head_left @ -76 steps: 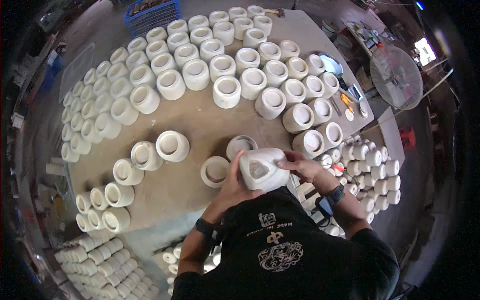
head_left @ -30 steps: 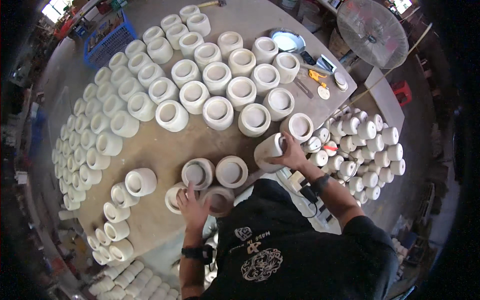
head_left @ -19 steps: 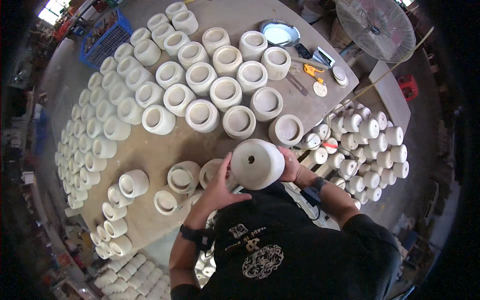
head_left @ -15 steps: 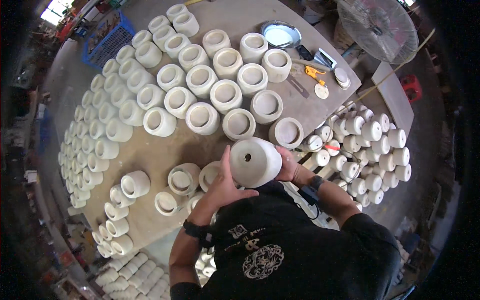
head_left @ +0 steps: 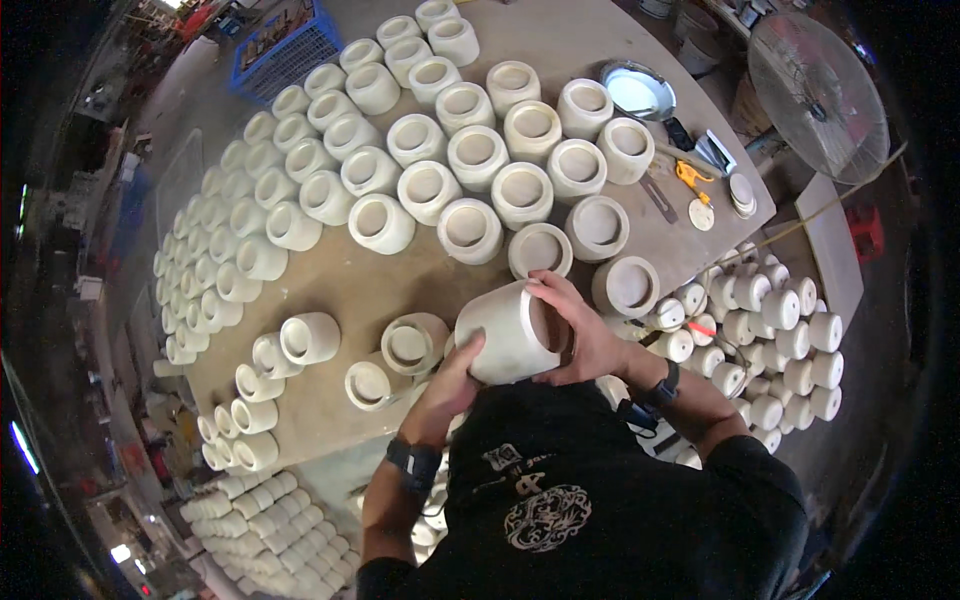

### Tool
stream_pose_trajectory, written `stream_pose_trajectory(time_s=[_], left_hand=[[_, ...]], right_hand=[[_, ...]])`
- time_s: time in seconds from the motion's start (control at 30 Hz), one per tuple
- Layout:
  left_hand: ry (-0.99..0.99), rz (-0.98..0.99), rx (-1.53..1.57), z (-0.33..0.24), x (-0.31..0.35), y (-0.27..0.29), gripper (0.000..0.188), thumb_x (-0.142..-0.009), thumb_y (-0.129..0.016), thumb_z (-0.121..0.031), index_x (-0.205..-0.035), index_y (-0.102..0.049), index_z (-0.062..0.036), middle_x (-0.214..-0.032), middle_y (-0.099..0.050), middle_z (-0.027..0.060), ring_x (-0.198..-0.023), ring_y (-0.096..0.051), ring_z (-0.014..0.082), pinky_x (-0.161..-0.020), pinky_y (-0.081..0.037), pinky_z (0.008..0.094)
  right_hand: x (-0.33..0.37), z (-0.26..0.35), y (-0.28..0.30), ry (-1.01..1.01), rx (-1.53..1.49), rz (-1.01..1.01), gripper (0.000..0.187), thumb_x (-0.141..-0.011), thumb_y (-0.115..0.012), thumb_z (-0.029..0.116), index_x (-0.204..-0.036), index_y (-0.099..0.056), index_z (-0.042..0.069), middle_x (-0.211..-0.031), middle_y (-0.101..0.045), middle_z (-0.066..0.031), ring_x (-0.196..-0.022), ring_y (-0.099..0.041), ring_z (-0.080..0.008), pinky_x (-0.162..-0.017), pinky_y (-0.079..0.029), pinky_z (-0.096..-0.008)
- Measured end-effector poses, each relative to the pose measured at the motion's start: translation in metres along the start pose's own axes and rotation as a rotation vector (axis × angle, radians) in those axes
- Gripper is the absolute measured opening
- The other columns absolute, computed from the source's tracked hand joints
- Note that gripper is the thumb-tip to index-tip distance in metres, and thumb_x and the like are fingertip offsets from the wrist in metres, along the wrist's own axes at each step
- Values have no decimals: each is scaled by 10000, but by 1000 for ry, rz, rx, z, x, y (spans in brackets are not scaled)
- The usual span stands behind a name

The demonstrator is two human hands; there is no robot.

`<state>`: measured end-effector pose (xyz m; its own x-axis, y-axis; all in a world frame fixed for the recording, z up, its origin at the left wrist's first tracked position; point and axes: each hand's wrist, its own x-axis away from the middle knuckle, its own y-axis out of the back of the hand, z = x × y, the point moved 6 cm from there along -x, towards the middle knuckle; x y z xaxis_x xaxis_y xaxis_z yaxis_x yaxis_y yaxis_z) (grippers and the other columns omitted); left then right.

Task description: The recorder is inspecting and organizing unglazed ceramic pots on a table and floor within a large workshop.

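A white, unglazed clay pot (head_left: 497, 335) is tipped on its side in front of my chest, its dark mouth turned to the right. My left hand (head_left: 450, 382) is closed against the pot's lower left, the thumb lying on its wall. At the mouth end, my right hand (head_left: 592, 338) grips the rim, fingers on the upper edge and the palm partly covering the opening. Just beyond the held pot stands another pot (head_left: 540, 252) on the table. Two more pots, one upright (head_left: 415, 343) and one lower (head_left: 372, 382), are to the left of my left hand.
Rows of similar pots (head_left: 385, 222) cover much of the table (head_left: 400, 290). At the far right lie a blue-white basin (head_left: 638, 92), an orange tool (head_left: 692, 178) and pale discs (head_left: 741, 192). A fan (head_left: 818, 100) and stacked pots (head_left: 780, 310) are beyond. A blue crate (head_left: 285, 50) sits far left.
The held pot has turned from showing its holed base to lying sideways, mouth right. My right hand has shifted onto its rim. The whole view has swung, moving the scene rightward.
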<state>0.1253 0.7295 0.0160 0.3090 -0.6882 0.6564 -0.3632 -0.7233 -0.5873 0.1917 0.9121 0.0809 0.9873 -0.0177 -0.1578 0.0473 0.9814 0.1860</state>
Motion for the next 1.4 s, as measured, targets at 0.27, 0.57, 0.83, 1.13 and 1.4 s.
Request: stream_pose_trajectory(time_s=[0.27, 0.57, 0.83, 1.13, 1.4], left_hand=[[-409, -211, -578, -51, 26, 3, 1081, -802, -750, -462, -1481, -102, 75, -1433, -361, 263, -1330, -392, 318, -1075, -361, 404], [-434, -108, -338, -69, 29, 68, 984, -792, -744, -379, -1472, -183, 59, -1435, -391, 213, -1328, -404, 297, -1086, -350, 409], [-980, 128, 686, -49, 135, 213, 785, -836, -572, -471, -1470, -317, -84, -1437, -378, 270, -1301, -433, 396, -1039, -391, 595], [-1029, 122, 677, -24, 230, 324, 740, -896, -468, -588, -1417, -399, -67, -1409, -399, 304, -1110, -563, 408, -794, -525, 541], [-1007, -641, 686, 8, 282, 427, 715, -779, -564, -471, -1386, -443, -113, -1364, -511, 132, -1257, -473, 370, -1045, -355, 580]], right_hand=[[-39, 5, -31, 12, 263, 14, 1076, -537, -887, 239, -1445, -330, 89, -1452, -310, -259, -1365, -285, -428, -1129, -283, -472], [-89, 46, -90, 128, 506, 81, 911, -626, -832, 308, -1395, -408, 62, -1439, -353, -250, -1341, -331, -433, -1110, -307, -487], [-48, -18, 3, 62, 1113, -340, 859, -703, -811, 263, -1388, -378, -21, -1417, -393, -255, -1338, -347, -420, -1115, -276, -507], [155, -256, 153, -904, 1235, -355, 1326, -603, -802, 591, -1536, 51, 192, -1522, -175, -300, -1441, -57, -448, -1143, -150, -562], [126, -253, 127, -1327, 1112, -518, 1282, -581, -791, 673, -1536, -60, 226, -1464, -306, -290, -1274, -409, -475, -1046, -334, -567]])
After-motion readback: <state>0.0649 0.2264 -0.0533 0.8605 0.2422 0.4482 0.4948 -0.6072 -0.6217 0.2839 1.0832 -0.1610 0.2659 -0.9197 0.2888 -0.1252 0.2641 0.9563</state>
